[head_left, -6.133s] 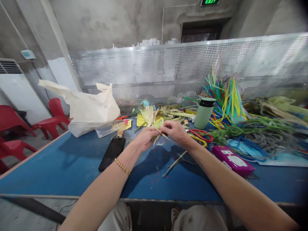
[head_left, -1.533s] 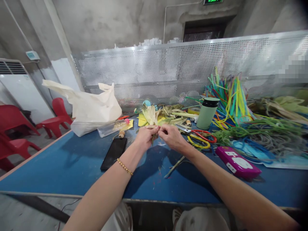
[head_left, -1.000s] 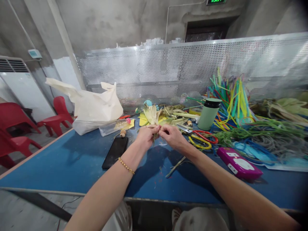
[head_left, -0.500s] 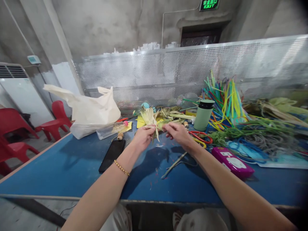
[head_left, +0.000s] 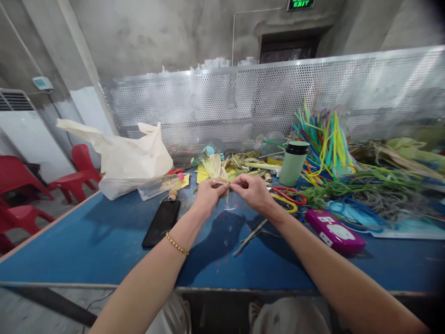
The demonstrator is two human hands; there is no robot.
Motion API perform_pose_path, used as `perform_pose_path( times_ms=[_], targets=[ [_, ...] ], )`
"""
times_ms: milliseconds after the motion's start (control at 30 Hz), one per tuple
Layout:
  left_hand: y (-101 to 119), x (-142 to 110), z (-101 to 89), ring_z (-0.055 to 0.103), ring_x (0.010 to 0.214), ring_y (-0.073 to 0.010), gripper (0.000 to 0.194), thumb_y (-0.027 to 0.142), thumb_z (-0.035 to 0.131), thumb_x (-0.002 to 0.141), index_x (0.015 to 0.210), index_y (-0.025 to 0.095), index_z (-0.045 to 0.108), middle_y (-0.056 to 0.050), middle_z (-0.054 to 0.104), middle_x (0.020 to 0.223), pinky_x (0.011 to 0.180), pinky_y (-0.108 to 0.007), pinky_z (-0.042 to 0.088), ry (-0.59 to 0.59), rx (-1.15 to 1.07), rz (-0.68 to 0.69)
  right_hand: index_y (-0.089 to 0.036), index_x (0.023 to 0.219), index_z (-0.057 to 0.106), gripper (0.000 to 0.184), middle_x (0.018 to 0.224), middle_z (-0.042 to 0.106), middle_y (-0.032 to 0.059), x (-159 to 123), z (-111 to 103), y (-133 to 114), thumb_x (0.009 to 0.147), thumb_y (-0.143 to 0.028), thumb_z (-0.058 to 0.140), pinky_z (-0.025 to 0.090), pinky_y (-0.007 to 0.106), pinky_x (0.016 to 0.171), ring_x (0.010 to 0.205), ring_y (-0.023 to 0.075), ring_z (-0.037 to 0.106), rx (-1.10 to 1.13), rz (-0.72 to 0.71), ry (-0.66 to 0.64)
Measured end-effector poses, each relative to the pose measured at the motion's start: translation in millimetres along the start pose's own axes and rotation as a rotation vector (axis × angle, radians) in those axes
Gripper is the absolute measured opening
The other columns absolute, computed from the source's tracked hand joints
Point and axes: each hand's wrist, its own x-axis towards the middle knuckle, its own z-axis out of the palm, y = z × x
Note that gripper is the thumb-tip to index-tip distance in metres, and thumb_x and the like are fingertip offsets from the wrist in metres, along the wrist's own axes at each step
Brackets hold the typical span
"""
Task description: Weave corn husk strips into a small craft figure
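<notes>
My left hand (head_left: 207, 195) and my right hand (head_left: 252, 191) meet over the middle of the blue table (head_left: 86, 241). Both are closed in a pinch on a small bundle of pale dried leaf strips (head_left: 225, 191) held between their fingertips. A few strip ends hang down below the hands. Just beyond them lies a heap of pale husk leaves (head_left: 222, 168). A gold bracelet sits on my left wrist.
A black phone (head_left: 161, 222) lies left of my hands, a white bag (head_left: 128, 155) behind it. To the right lie a green bottle (head_left: 292, 163), red and yellow scissors (head_left: 287, 198), coloured strips (head_left: 325, 144), a pink case (head_left: 334, 230) and a loose stick (head_left: 250, 236). A perforated metal screen (head_left: 243, 102) backs the table.
My hands have stayed at the same spot, working the leaf bundle. Half a second ago they were a little apart with a strip hanging; now the fingertips are together again.
</notes>
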Motion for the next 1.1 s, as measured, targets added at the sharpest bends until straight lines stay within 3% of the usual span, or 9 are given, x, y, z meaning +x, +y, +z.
perform_pose_path(
  times_ms=[167, 267, 333, 467, 533, 600, 700, 833, 1100],
  targets=[
    [-1, -1, -0.6, 0.045, 0.047, -0.0073, 0.019, 0.018, 0.083, 0.056, 0.066, 0.009, 0.069, 0.000, 0.058, 0.051, 0.051, -0.023, 0.032, 0.028, 0.055, -0.020, -0.017, 0.065, 0.063, 0.011, 0.062, 0.063, 0.0016, -1, 4, -4, 0.075, -0.020, 0.061, 0.037, 0.026, 0.057, 0.058, 0.0126, 0.052, -0.118, -0.045, 0.011],
    [1, 0, -2.1, 0.049, 0.049, -0.0086, 0.021, 0.016, 0.085, 0.052, 0.066, 0.009, 0.070, -0.001, 0.061, 0.053, 0.053, -0.024, 0.036, 0.020, -0.023, -0.102, -0.017, 0.066, 0.064, 0.012, 0.062, 0.063, 0.0017, 2, 2, 0, 0.076, -0.024, 0.062, 0.039, 0.026, 0.057, 0.058, 0.0134, 0.053, -0.036, -0.034, -0.026],
    [3, 1, -3.2, 0.054, 0.053, -0.0103, 0.023, 0.014, 0.086, 0.049, 0.066, 0.009, 0.071, -0.003, 0.065, 0.058, 0.057, -0.025, 0.041, 0.020, -0.115, -0.135, -0.017, 0.073, 0.067, 0.018, 0.065, 0.065, 0.0024, 6, -4, 4, 0.080, -0.032, 0.061, 0.041, 0.026, 0.055, 0.057, 0.0138, 0.055, 0.079, 0.028, -0.034],
    [5, 4, -5.1, 0.060, 0.062, -0.0117, 0.026, 0.010, 0.087, 0.049, 0.069, 0.009, 0.071, -0.004, 0.068, 0.066, 0.064, -0.026, 0.046, 0.037, -0.249, -0.153, -0.015, 0.093, 0.070, 0.035, 0.082, 0.072, 0.0072, 10, -15, 10, 0.088, -0.046, 0.053, 0.042, 0.027, 0.049, 0.051, 0.0131, 0.057, 0.214, 0.223, 0.131],
    [3, 6, -6.4, 0.060, 0.063, -0.0113, 0.025, 0.009, 0.086, 0.052, 0.071, 0.010, 0.071, -0.003, 0.068, 0.067, 0.065, -0.025, 0.047, 0.053, -0.295, -0.153, -0.014, 0.089, 0.070, 0.042, 0.084, 0.072, 0.0092, 8, -14, 10, 0.089, -0.051, 0.051, 0.041, 0.027, 0.047, 0.048, 0.0125, 0.057, 0.237, 0.320, 0.149],
    [1, 8, -7.6, 0.060, 0.064, -0.0107, 0.023, 0.009, 0.085, 0.055, 0.072, 0.011, 0.070, -0.003, 0.067, 0.068, 0.065, -0.024, 0.046, 0.078, -0.329, -0.145, -0.014, 0.079, 0.070, 0.045, 0.077, 0.071, 0.0085, 4, -9, 7, 0.086, -0.055, 0.055, 0.039, 0.026, 0.046, 0.048, 0.0123, 0.056, 0.263, 0.385, 0.072],
    [-2, 8, -7.5, 0.059, 0.063, -0.0102, 0.023, 0.010, 0.085, 0.058, 0.076, 0.012, 0.070, -0.002, 0.068, 0.070, 0.063, -0.024, 0.044, 0.076, -0.333, -0.170, -0.015, 0.075, 0.070, 0.040, 0.068, 0.067, 0.0036, -1, 2, -1, 0.074, -0.055, 0.070, 0.038, 0.024, 0.048, 0.054, 0.0121, 0.055, 0.380, 0.354, -0.024],
    [-5, 5, -3.4, 0.059, 0.066, -0.0109, 0.022, 0.011, 0.086, 0.055, 0.072, 0.012, 0.071, -0.002, 0.068, 0.071, 0.064, -0.024, 0.042, 0.047, -0.313, -0.158, -0.015, 0.072, 0.069, 0.039, 0.056, 0.060, -0.0010, -4, 12, -8, 0.065, -0.052, 0.079, 0.038, 0.025, 0.050, 0.052, 0.0109, 0.050, 0.555, 0.349, 0.010],
    [-4, 2, -0.3, 0.053, 0.061, -0.0099, 0.028, 0.020, 0.090, 0.049, 0.072, 0.012, 0.075, -0.003, 0.068, 0.068, 0.059, -0.025, 0.036, 0.112, -0.134, -0.043, -0.016, 0.069, 0.066, 0.036, 0.056, 0.062, -0.0004, -2, 14, -7, 0.064, -0.048, 0.081, 0.043, 0.027, 0.056, 0.052, 0.0120, 0.053, 0.590, 0.261, 0.077]
  ],
)
